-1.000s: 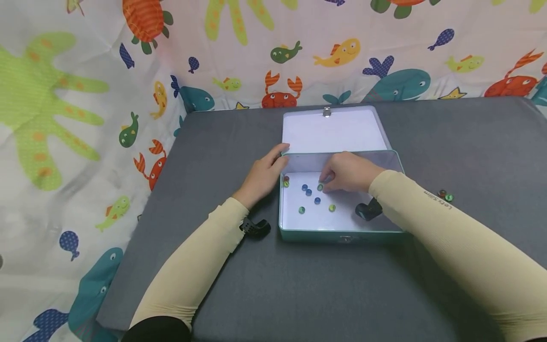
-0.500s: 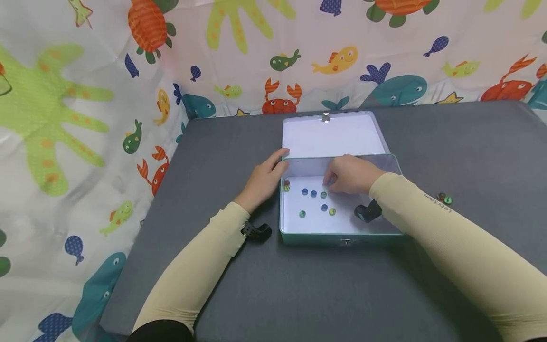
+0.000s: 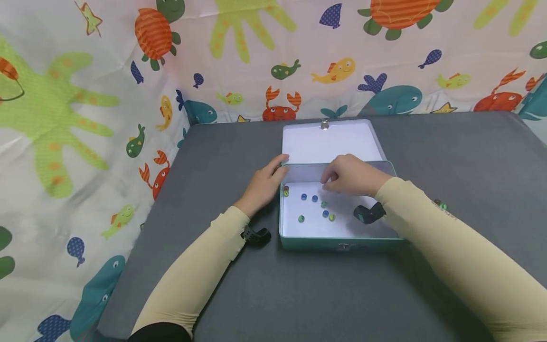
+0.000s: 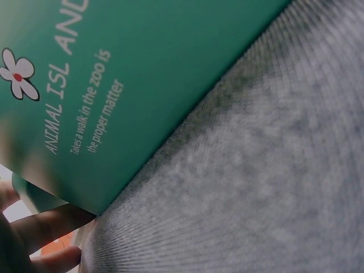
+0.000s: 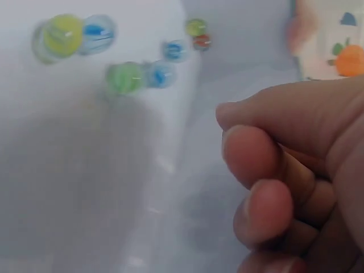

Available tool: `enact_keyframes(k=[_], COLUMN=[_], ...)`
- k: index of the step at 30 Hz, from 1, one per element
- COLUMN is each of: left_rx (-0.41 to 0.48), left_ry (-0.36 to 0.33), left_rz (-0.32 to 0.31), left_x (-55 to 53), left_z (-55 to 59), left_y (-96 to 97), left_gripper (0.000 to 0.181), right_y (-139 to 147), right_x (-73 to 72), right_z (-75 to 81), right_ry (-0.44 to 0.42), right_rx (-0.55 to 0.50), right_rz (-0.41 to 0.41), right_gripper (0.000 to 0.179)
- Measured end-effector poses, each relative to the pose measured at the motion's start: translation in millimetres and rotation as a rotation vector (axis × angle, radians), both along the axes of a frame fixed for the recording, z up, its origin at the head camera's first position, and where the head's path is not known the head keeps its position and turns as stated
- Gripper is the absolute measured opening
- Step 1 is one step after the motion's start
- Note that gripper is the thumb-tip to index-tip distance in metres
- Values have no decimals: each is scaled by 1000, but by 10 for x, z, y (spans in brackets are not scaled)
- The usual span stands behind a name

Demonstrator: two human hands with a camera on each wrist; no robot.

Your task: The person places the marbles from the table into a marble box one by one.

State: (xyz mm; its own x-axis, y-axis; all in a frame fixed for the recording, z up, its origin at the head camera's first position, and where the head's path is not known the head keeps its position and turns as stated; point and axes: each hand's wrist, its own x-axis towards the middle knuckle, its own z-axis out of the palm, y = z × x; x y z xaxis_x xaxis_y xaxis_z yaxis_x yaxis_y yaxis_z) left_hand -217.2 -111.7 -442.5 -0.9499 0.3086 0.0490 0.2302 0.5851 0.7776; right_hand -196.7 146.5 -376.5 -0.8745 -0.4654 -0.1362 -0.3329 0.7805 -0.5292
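A teal tin box (image 3: 316,244) with a white inside stands with its lid (image 3: 333,142) laid back behind it. At its back left corner, my left hand (image 3: 262,187) holds the side, fingers bent round the corner in the left wrist view. Over the box floor my right hand (image 3: 352,175) hovers with its fingers curled; in the right wrist view, nothing shows between thumb and fingertips. Several glass marbles lie inside: a green marble (image 3: 324,204), a blue marble (image 3: 325,214) right beside a yellow-green marble (image 3: 332,217), and two blue ones further left.
A red marble and a yellow marble (image 3: 286,193) lie along the left wall. Outside the box, a few marbles (image 3: 443,206) sit on the grey table (image 3: 342,294), partly behind the right sleeve. A sea-animal curtain hangs behind.
The green marble has rolled from the right fingertips toward the front, and two blue marbles have shifted right. The right hand now sits back from them. The left hand stays put; the head view tilted up.
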Motion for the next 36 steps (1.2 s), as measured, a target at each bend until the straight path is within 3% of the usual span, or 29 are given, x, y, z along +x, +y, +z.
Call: enact_keyframes(k=[12, 22, 28, 36], left_rx=[2, -4, -3, 6], left_ry=[10, 13, 8, -4], left_rz=[-4, 1, 1, 6], left_x=[-29, -34, -27, 2], left_z=[10, 19, 8, -7], left_y=[22, 51, 53, 40], left_gripper=[57, 56, 57, 57], right_y=[278, 579, 752, 924], right_x=[170, 345, 463, 553], right_z=[287, 514, 552, 482], right_ry=[67, 116, 100, 82], right_rx=[-59, -102, -135, -138], right_rz=[-60, -181, -248, -270], right_gripper=[18, 22, 26, 29])
